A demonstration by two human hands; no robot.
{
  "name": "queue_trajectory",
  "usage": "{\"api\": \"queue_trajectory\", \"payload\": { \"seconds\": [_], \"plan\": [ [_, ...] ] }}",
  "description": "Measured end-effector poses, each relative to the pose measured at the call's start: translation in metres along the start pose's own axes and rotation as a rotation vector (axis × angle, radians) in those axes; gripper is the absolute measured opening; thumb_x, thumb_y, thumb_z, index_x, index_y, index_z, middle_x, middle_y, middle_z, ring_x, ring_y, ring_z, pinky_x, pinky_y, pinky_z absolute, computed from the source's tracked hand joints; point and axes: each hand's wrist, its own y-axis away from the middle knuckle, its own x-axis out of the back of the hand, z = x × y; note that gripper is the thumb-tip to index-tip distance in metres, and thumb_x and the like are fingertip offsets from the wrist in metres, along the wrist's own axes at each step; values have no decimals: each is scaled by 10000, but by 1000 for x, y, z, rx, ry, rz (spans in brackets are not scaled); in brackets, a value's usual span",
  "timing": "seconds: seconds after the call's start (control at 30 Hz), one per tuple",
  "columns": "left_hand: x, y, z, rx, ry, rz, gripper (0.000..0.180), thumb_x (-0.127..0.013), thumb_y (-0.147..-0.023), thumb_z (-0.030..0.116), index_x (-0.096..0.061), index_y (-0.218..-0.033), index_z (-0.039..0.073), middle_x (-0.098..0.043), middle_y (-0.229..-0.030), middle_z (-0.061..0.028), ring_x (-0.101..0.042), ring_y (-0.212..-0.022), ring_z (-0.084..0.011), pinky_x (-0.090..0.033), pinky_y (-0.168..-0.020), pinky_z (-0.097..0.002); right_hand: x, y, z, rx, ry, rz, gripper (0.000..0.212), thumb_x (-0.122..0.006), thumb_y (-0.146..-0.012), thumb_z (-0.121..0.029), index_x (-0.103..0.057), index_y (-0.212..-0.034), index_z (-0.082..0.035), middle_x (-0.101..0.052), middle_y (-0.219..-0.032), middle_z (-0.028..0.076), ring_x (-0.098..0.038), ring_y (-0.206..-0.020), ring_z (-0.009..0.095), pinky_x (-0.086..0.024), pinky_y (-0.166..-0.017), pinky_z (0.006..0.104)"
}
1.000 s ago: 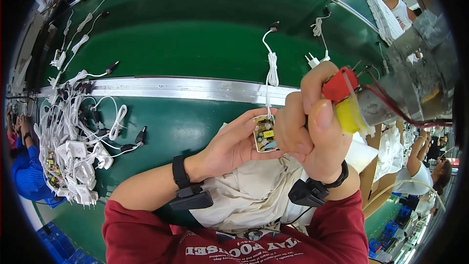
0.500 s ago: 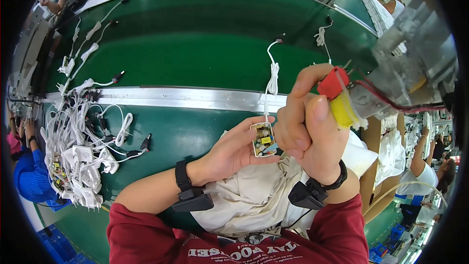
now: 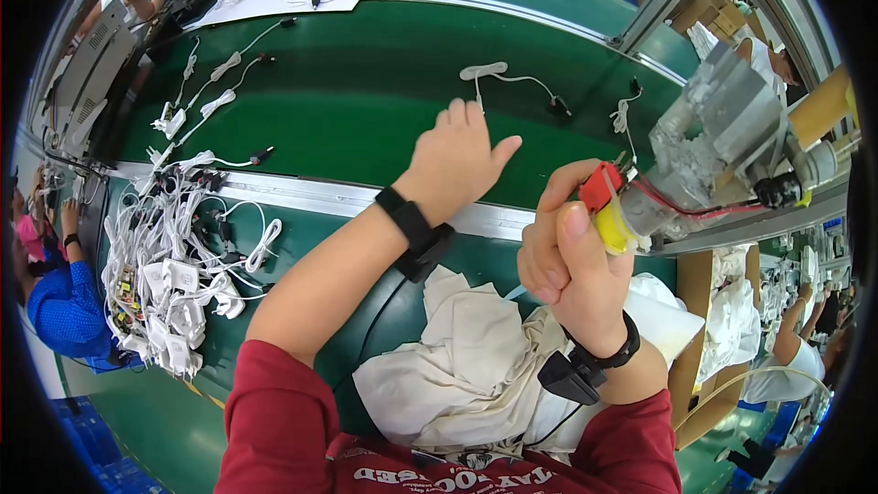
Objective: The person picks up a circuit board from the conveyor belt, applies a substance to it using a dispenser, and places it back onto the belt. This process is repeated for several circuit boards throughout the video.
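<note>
My left hand [image 3: 455, 160] reaches over the green belt, back up, fingers stretched out and thumb apart. At its fingertips ends the white cord [image 3: 485, 70] with a black plug; whatever lies under the palm is hidden. My right hand [image 3: 576, 256] is wrapped round a hand tool with a red switch [image 3: 601, 185], a yellow band [image 3: 615, 229] and a grey body [image 3: 700, 133] coated in cloudy residue. Its thumb rests by the red switch. A narrow light-blue tip [image 3: 517, 292] shows below that hand.
On the left lies a tangled pile of white adapters and cords [image 3: 174, 284]. More corded adapters lie on the belt [image 3: 347, 82]. A metal rail [image 3: 302, 197] edges it. Cream cloth [image 3: 466, 348] covers my lap; a cardboard box [image 3: 695, 348] stands right. Other people work nearby.
My left hand has moved forward from my lap to the belt; the open-cased circuit board it held is out of sight. Its cord now lies bent on the belt. My right hand keeps its grip.
</note>
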Motion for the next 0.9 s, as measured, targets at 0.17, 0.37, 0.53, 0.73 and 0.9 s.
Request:
{"api": "queue_trajectory", "payload": {
  "seconds": [0.17, 0.37, 0.53, 0.73, 0.9],
  "plan": [
    [44, 58, -16, -273, 237, 139, 381, -611, -792, 133, -492, -1132, 9, -528, -1069, -185, -531, -987, -359, -460, -841, -384, 2, -3, -1, -34, -11, 55, 271, -481, -949, -310, -401, -978, -53, -326, -506, -28, -284, -377, 51, -253, -362, 219],
    [51, 132, -28, -268, 292, -238, 380, -598, -711, 54, -518, -1082, 34, -528, -1045, -153, -537, -914, -323, -463, -779, -348, 1, -8, 2, 30, 25, 20, 245, -469, -954, -296, -410, -971, -59, -324, -509, -33, -280, -376, 46, -247, -358, 218],
    [29, 136, -20, -353, 158, -166, 211, -558, -662, 30, -534, -871, 44, -543, -901, -105, -540, -828, -279, -457, -674, -355, -1, -7, 4, 33, -4, 12, 233, -470, -955, -294, -417, -964, -67, -318, -513, -38, -279, -379, 44, -245, -357, 214],
    [32, 140, -20, -296, 142, -216, 71, -531, -688, 65, -499, -750, 48, -550, -736, -75, -558, -732, -269, -455, -598, -380, -1, -5, 3, 35, -11, 30, 228, -472, -954, -295, -421, -961, -74, -315, -514, -41, -278, -382, 42, -245, -357, 211],
    [32, 142, -16, -230, 256, -186, 60, -521, -677, 62, -478, -717, 50, -524, -645, -86, -556, -633, -292, -437, -535, -405, 1, -3, 6, 31, -11, 38, 219, -468, -957, -290, -424, -960, -76, -314, -515, -43, -275, -383, 41, -246, -357, 207]
  ]
}}
